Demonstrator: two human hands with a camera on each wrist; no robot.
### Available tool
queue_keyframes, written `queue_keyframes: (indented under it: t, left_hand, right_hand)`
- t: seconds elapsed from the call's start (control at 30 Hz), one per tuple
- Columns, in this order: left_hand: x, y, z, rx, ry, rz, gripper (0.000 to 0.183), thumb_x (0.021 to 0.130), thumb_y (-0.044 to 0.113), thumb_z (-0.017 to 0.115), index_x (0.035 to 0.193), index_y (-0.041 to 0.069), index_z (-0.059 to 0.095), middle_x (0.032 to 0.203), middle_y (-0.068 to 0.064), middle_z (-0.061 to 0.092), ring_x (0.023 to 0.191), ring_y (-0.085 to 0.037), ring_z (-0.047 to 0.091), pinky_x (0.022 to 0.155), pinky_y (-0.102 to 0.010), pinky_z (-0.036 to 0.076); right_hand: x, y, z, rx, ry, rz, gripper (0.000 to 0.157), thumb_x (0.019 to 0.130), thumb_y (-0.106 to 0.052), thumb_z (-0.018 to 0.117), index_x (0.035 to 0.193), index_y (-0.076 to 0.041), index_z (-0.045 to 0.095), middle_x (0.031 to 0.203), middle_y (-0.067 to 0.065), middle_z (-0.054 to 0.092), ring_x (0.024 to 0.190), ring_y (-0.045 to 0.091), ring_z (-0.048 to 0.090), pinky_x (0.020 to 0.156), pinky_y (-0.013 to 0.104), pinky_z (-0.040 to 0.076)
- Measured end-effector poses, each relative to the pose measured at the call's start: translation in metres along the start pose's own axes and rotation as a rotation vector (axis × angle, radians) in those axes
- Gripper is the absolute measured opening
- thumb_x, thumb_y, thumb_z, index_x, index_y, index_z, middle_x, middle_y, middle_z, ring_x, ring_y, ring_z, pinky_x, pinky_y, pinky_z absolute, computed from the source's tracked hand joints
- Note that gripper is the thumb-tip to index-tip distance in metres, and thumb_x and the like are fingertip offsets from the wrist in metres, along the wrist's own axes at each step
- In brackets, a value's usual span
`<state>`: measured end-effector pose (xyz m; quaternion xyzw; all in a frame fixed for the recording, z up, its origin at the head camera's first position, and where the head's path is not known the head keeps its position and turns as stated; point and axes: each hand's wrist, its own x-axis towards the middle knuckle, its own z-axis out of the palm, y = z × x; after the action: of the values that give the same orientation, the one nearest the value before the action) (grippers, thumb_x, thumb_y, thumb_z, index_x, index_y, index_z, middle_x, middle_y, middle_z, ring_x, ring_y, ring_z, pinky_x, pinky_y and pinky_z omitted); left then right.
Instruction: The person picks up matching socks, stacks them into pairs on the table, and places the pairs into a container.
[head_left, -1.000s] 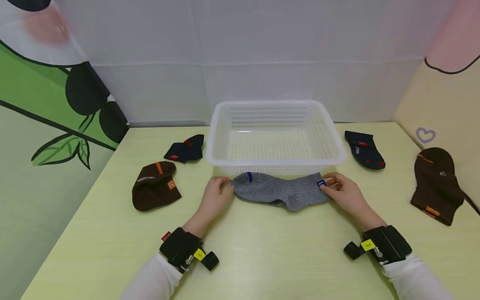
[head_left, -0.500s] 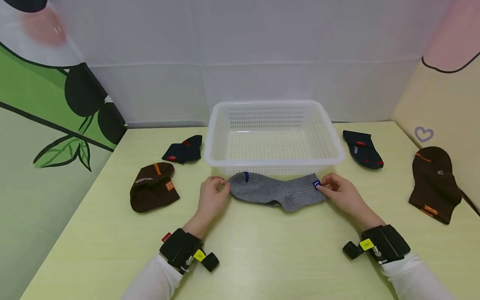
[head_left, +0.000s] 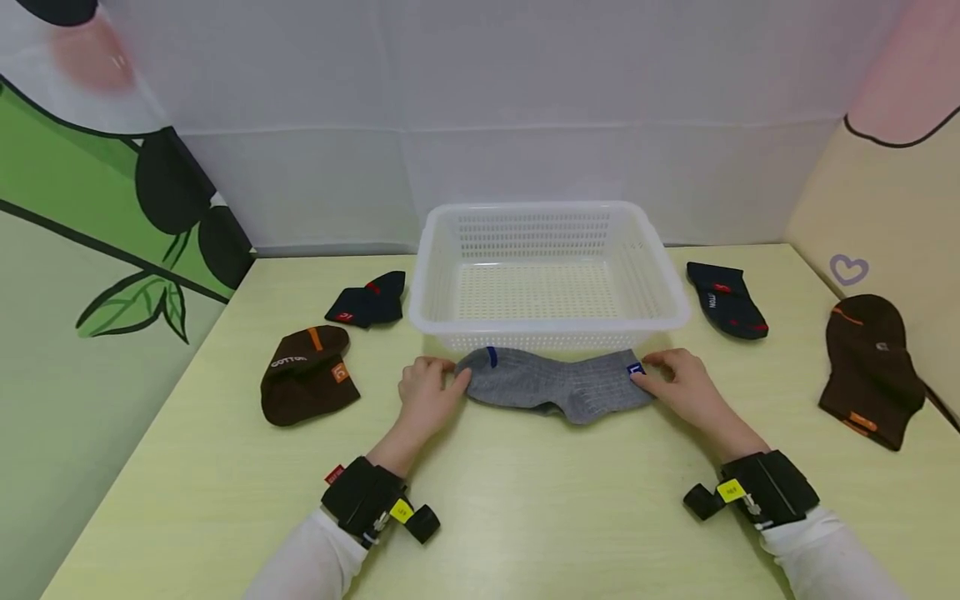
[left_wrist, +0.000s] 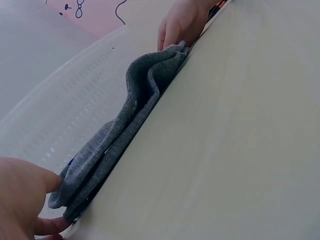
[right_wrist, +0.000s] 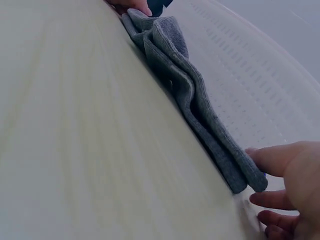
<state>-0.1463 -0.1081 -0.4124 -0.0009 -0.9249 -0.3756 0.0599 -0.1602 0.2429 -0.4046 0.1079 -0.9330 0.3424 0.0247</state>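
A pair of grey socks [head_left: 558, 383], one laid on the other, lies lengthwise in front of the white basket. At the toe end, my left hand [head_left: 431, 392] holds them, thumb on top; in the left wrist view the toes sit between thumb [left_wrist: 47, 177] and fingers. The cuff end, with its blue label [head_left: 635, 371], is held by my right hand [head_left: 686, 387]. From the right wrist, the cuffs [right_wrist: 252, 182] show between its thumb and lower fingers. Both layers rest on the table, their edges slightly wavy.
The white plastic basket [head_left: 551, 325] stands behind the socks with nothing in it. Left of it lie a dark navy sock [head_left: 367, 300] and a brown sock [head_left: 307, 379]. On the right are another navy sock [head_left: 727, 300] and another brown sock [head_left: 873, 371].
My left thumb has come further onto the toe of the grey socks. The right hand stays at the cuff with little movement. The socks lie almost as before.
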Motion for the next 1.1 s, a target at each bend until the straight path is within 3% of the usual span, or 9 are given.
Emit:
queue_keyframes:
  t: [0.2,0.37,0.5,0.6,0.73,0.8,0.93,1.0,1.1]
  left_hand:
    - [0.001,-0.001,0.003,0.044,0.011,0.038,0.032,0.087,0.03,0.063,0.098,0.0,0.066,0.114,-0.022,0.054,0.105,-0.041,0.044,0.089,-0.054,0.028]
    - [0.002,-0.004,0.005,0.022,0.011,0.094,0.018,0.091,0.022,0.06,0.089,0.005,0.063,0.086,-0.011,0.061,0.09,-0.033,0.051,0.081,-0.049,0.031]
    - [0.003,-0.003,0.005,-0.099,-0.008,0.095,0.015,0.095,0.018,0.055,0.087,0.006,0.059,0.076,-0.006,0.056,0.079,-0.024,0.052,0.078,-0.04,0.033]
    - [0.004,0.0,0.005,-0.246,-0.033,0.073,0.016,0.097,0.017,0.052,0.088,0.004,0.056,0.08,-0.006,0.054,0.077,-0.019,0.049,0.076,-0.033,0.036]
    - [0.004,0.002,0.005,-0.397,-0.036,0.048,0.019,0.098,0.015,0.05,0.089,0.0,0.057,0.077,-0.004,0.05,0.074,-0.015,0.045,0.069,-0.026,0.037]
    - [0.004,0.003,0.005,-0.445,-0.035,0.041,0.02,0.099,0.015,0.05,0.089,-0.001,0.056,0.073,-0.001,0.046,0.068,-0.013,0.043,0.065,-0.025,0.036]
    - [0.004,0.003,0.005,-0.527,-0.044,0.043,0.02,0.099,0.015,0.048,0.089,-0.002,0.053,0.068,0.002,0.04,0.061,-0.009,0.039,0.059,-0.023,0.033]
    - [0.004,0.003,0.005,-0.568,-0.054,0.044,0.019,0.099,0.013,0.047,0.092,-0.004,0.051,0.068,0.003,0.038,0.059,-0.008,0.037,0.058,-0.022,0.032]
    - [0.004,0.004,0.005,-0.661,-0.074,0.033,0.013,0.099,0.007,0.044,0.101,-0.006,0.046,0.072,0.003,0.036,0.061,-0.005,0.034,0.059,-0.02,0.03]
  right_hand:
    - [0.007,-0.007,0.008,-0.096,-0.049,-0.035,0.046,0.083,-0.021,0.068,0.11,0.014,0.058,0.11,0.031,0.054,0.102,0.046,0.046,0.085,0.054,0.034]
    - [0.009,-0.007,0.012,-0.074,-0.066,-0.11,0.026,0.083,-0.015,0.068,0.091,0.009,0.062,0.09,0.021,0.056,0.081,0.032,0.049,0.069,0.036,0.036]
    - [0.008,-0.006,0.013,0.039,-0.086,-0.099,0.017,0.085,-0.01,0.067,0.088,0.004,0.058,0.077,0.008,0.05,0.07,0.017,0.043,0.062,0.026,0.033]
    - [0.007,-0.007,0.011,0.121,-0.096,-0.041,0.022,0.086,-0.011,0.066,0.099,0.005,0.057,0.079,0.007,0.05,0.072,0.014,0.043,0.063,0.025,0.035]
    - [0.005,-0.007,0.008,0.338,-0.151,0.002,0.032,0.088,-0.01,0.063,0.113,0.009,0.055,0.091,0.004,0.06,0.078,0.005,0.051,0.07,0.02,0.042]
    - [0.004,-0.007,0.008,0.555,-0.208,0.012,0.027,0.09,-0.006,0.06,0.114,0.007,0.055,0.093,0.0,0.063,0.081,0.003,0.057,0.073,0.019,0.046]
    - [0.004,-0.006,0.007,1.001,-0.371,0.027,0.016,0.096,-0.002,0.049,0.107,-0.008,0.059,0.093,-0.005,0.066,0.084,0.007,0.064,0.074,0.022,0.051]
    - [0.004,-0.005,0.007,1.117,-0.435,0.043,0.019,0.099,-0.005,0.044,0.105,-0.013,0.06,0.095,-0.004,0.067,0.086,0.009,0.065,0.075,0.024,0.053]
    - [0.004,-0.004,0.006,1.161,-0.453,0.091,0.016,0.101,-0.013,0.042,0.106,-0.015,0.058,0.096,-0.004,0.065,0.087,0.009,0.063,0.076,0.024,0.051]
